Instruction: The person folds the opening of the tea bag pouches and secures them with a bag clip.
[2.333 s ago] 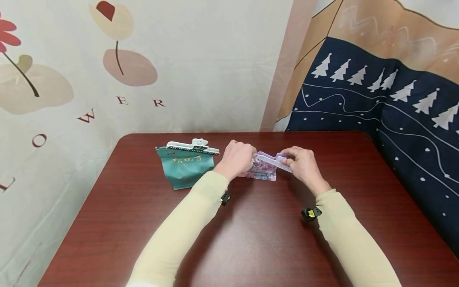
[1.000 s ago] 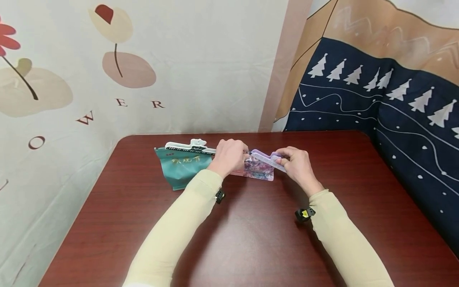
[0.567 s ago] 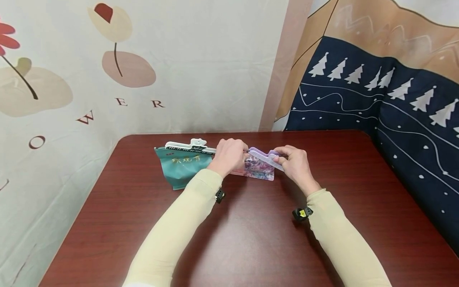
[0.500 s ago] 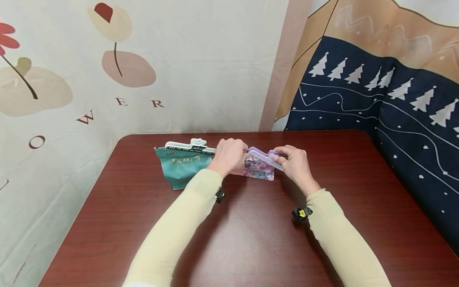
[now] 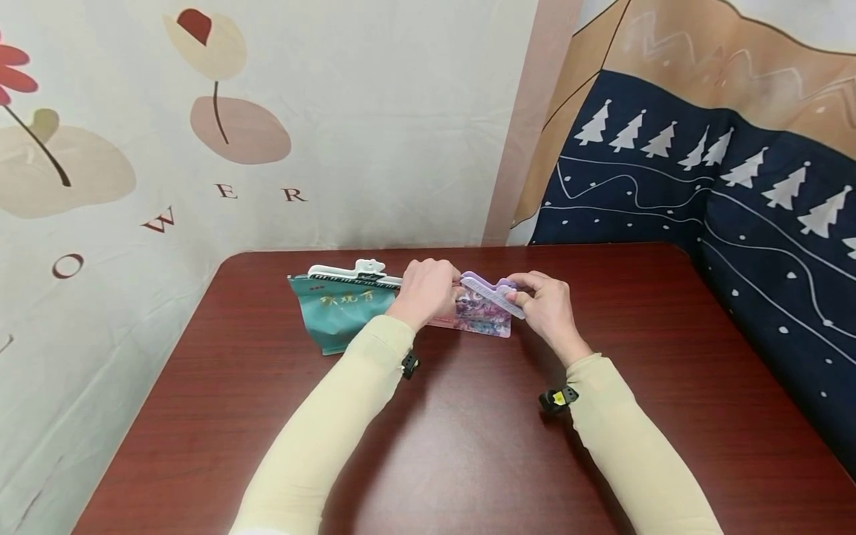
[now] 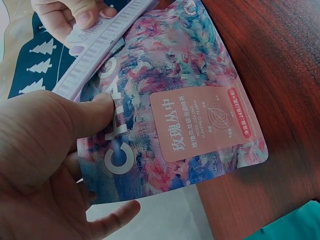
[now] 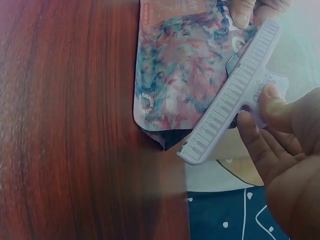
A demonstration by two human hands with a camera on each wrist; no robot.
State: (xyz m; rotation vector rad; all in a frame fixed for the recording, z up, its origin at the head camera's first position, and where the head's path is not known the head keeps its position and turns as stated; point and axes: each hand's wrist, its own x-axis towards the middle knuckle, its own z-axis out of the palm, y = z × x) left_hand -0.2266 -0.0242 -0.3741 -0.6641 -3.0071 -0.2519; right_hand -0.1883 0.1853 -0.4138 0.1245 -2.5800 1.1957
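Note:
My left hand point(image 5: 428, 291) pinches the top edge of a tea pouch point(image 6: 145, 55) with a pink and blue painted pattern, thumb in front and fingers behind. The pouch stands on the table, partly hidden behind that hand in the head view. In my right hand point(image 5: 547, 303), thumb and fingers pinch the handle of a lilac bag clip point(image 7: 230, 100) with a piano-key print along its bar. The clip slants across the pouch's top corner, one end close to my left fingertips and the other lower, by the pouch's side edge.
Left of the left hand stands a teal bag point(image 5: 344, 319), its top held by a white bag clip point(image 5: 354, 275). Both bags stand toward the back of the dark red wooden table point(image 5: 468, 446). Behind it hang a flower-print curtain point(image 5: 401, 148) and a navy tree-print cloth point(image 5: 642, 178).
My right hand has moved a little to the left with the lilac clip, bringing it further over the pouch's top. The left hand keeps its pinch on the pouch; the teal bag stays put.

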